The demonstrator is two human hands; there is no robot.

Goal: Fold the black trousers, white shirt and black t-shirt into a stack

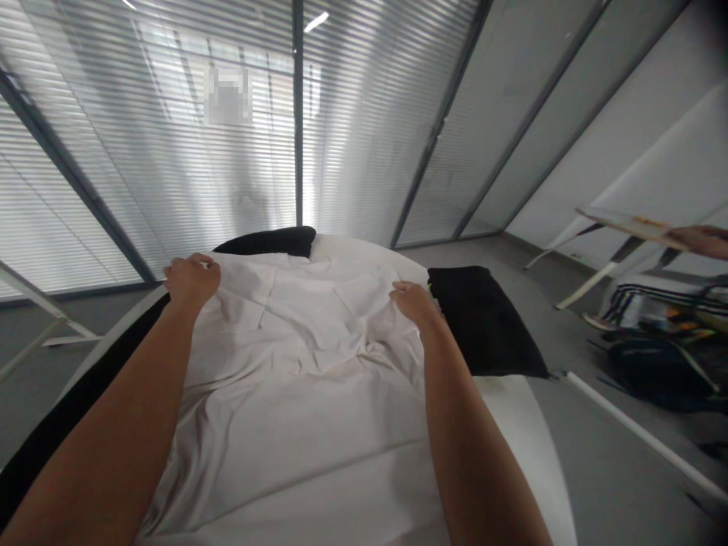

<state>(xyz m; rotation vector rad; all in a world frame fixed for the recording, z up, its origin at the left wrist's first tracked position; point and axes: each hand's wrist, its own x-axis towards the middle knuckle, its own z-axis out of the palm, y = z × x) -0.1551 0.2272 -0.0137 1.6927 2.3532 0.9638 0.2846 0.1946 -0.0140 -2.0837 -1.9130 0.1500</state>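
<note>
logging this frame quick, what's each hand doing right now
Left hand: closed, gripping the far edge of the white cloth.
Right hand: closed on the same cloth's right edge.

Bright slatted blinds (171,152) cover glass walls above grey floor (597,462); perhaps bags (665,364) at right.

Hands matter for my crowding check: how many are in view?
3. The left hand and right hand on the white garment; another person's hand at the right edge. Others may be hidden.
</note>
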